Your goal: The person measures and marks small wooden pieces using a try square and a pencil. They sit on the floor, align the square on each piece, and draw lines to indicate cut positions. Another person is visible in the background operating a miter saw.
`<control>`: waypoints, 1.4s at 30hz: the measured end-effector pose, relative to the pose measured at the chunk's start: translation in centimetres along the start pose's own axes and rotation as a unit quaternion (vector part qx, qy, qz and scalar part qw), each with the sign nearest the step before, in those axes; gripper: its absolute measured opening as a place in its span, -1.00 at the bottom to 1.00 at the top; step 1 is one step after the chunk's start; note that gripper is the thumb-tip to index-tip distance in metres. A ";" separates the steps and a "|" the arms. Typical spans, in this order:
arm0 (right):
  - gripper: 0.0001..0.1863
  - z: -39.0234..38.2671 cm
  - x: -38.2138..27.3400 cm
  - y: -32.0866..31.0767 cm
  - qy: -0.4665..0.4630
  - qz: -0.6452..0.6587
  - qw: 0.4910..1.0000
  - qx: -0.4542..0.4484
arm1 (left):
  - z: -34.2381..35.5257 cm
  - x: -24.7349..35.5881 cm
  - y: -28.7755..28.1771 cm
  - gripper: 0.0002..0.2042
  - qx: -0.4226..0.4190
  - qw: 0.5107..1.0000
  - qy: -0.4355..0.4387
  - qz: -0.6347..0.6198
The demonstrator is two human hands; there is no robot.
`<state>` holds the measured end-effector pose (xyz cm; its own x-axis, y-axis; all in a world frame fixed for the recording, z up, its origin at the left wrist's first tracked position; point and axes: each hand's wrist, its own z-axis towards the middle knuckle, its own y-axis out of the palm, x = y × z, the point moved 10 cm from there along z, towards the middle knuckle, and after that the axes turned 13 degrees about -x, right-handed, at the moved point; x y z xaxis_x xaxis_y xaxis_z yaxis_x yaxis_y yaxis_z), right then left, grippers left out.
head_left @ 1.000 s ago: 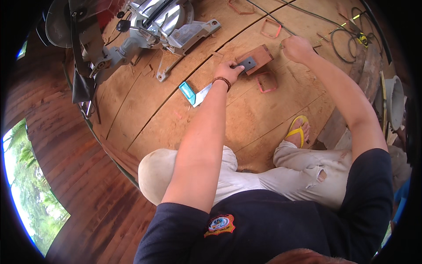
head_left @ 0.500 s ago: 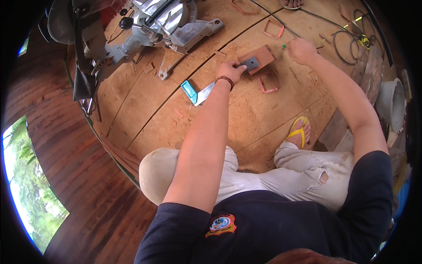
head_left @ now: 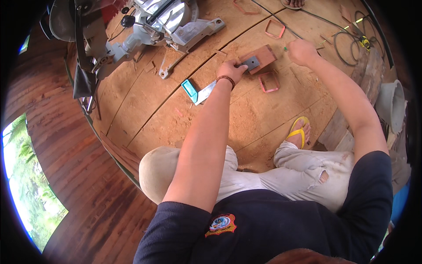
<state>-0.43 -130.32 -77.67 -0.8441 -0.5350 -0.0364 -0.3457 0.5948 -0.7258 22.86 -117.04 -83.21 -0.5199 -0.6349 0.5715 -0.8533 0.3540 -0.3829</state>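
Observation:
My left hand (head_left: 230, 71), a beaded bracelet at its wrist, is closed on a dark grey flat plate (head_left: 252, 63) with a small hole. The plate lies against a reddish-brown wood block (head_left: 265, 57) on the wooden floor. To the right of the block, my right hand (head_left: 301, 52) is held closed and apart from it. A small green tip (head_left: 285, 49) pokes out from its fingers; the rest of that thing is hidden. Beside my left forearm lies a try square with a turquoise handle (head_left: 189, 91) and a metal blade (head_left: 205, 93).
A miter saw (head_left: 162, 22) stands at the far left. Reddish hexagonal frames (head_left: 275, 29) lie near the block, one (head_left: 268, 82) just below it. A cord (head_left: 336, 46) and a yellow-black tape measure (head_left: 364, 42) are at the far right, above a grey bucket (head_left: 390, 107).
Both hands stay almost where they were. The right hand and its green-tipped thing have shifted very slightly; the plate and block look unmoved.

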 end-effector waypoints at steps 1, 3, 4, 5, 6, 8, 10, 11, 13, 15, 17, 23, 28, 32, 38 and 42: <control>-0.72 0.1 0.0 0.1 -0.003 0.003 1.000 -0.004 | 0.1 0.0 0.1 -0.58 -0.007 1.000 -0.001 -0.005; -0.72 0.4 0.3 0.1 -0.011 0.008 1.000 -0.007 | 0.2 0.2 0.3 -0.58 -0.017 1.000 0.000 -0.007; -0.72 0.6 0.4 -0.1 -0.018 0.009 1.000 -0.006 | 0.1 0.1 0.3 -0.58 -0.020 1.000 -0.007 -0.008; -0.72 0.7 0.3 0.1 -0.021 0.013 1.000 -0.014 | -0.1 0.2 0.2 -0.60 -0.014 1.000 -0.005 0.001; -0.72 0.7 0.2 -0.1 -0.029 0.020 0.999 -0.009 | -0.3 0.3 0.1 -0.61 -0.006 1.000 -0.005 0.010; -0.72 0.4 0.3 -0.1 -0.028 0.041 0.999 -0.004 | -0.6 0.4 -0.1 -0.62 0.002 1.000 -0.005 0.012; -0.71 0.0 0.1 0.2 -0.007 0.010 1.000 0.008 | -0.6 0.3 -0.2 -0.61 0.003 1.000 -0.004 0.003; -0.70 -0.1 0.1 0.2 0.006 0.000 1.000 0.014 | -0.5 0.3 -0.2 -0.60 0.002 1.000 -0.004 0.000; -0.71 0.3 0.3 0.7 -0.002 0.009 1.000 -0.002 | -0.3 0.1 0.0 -0.59 0.000 1.000 -0.004 -0.003; -0.71 1.0 0.6 1.0 -0.033 0.037 0.999 -0.011 | 0.1 0.1 -0.1 -0.58 0.011 1.000 -0.001 0.000; -0.69 2.0 0.8 1.2 -0.082 0.079 0.993 -0.017 | 0.1 -0.3 0.1 -0.58 0.008 1.000 -0.007 0.002; -0.52 2.3 2.1 0.9 -0.121 0.182 0.974 0.068 | 0.5 -0.9 0.0 -0.60 0.005 1.000 -0.010 -0.014; -0.49 2.7 2.0 0.1 -0.029 0.225 0.973 0.036 | 0.3 -1.2 -0.2 -0.64 0.004 1.000 -0.017 -0.017; -0.33 1.2 -1.7 -0.8 -0.101 0.203 0.974 0.020 | 0.0 -1.5 -0.4 -0.65 0.001 0.999 -0.028 -0.031; -0.05 -0.1 -6.7 -0.7 -0.162 0.118 0.979 -0.028 | -0.5 -2.1 -0.8 -0.64 -0.001 0.999 -0.024 -0.045; -0.07 0.6 -7.1 -0.1 -0.146 0.105 0.982 -0.057 | -0.7 -2.1 -0.5 -0.62 -0.017 0.999 -0.006 -0.038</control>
<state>5.87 -126.90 -77.74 -0.7533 -0.5336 -0.3844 -0.2353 0.7645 -0.6001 24.33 -115.41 -83.76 -0.4539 -0.6689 0.5886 -0.8909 0.3276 -0.3147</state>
